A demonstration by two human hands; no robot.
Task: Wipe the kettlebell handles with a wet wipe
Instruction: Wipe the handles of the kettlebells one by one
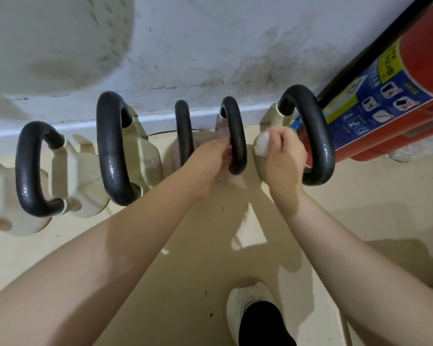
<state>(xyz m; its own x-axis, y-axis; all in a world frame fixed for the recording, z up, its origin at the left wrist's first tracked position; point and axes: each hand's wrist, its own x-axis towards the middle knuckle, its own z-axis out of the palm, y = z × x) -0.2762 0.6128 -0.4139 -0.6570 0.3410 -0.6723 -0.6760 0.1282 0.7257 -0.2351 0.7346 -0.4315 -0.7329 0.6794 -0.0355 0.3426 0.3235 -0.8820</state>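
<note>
We see a row of cream kettlebells along the white wall. Our left hand (210, 163) grips the fourth black curved metal handle (235, 136), pressing a thin translucent wet wipe (223, 131) against it. Just beside that handle, our right hand (283, 158) clutches a balled white wipe (261, 144).

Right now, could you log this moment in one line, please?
left hand: wipe on handle | right hand: gripping wad

Kettlebell handles (234, 136) glossy black; bodies (145, 156) cream. Wipe (261, 144) white. Floor (185, 283) beige. Wall (185, 46) off-white, smudged. Extinguisher (423, 46) red with a blue-yellow label (385, 93).
</note>
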